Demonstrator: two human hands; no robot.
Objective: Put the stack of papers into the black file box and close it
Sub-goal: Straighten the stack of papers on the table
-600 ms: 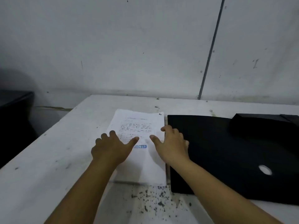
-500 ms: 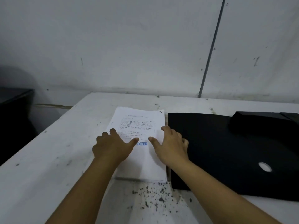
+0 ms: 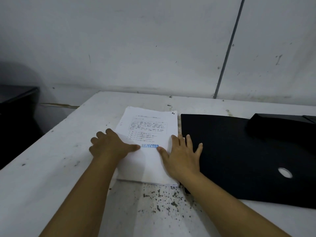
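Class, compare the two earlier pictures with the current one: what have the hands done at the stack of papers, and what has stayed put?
The right hand has slid outward to the right edge of the stack of papers, its fingers spread and partly over the black file box. The left hand remains at the left edge. Neither has lifted the stack. Papers, box and table have not moved.

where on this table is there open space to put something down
Bare tabletop lies left of the paper stack, and a strip runs behind it to the wall. The right side is crowded: the black file box covers it, with both hands at the stack's edges.
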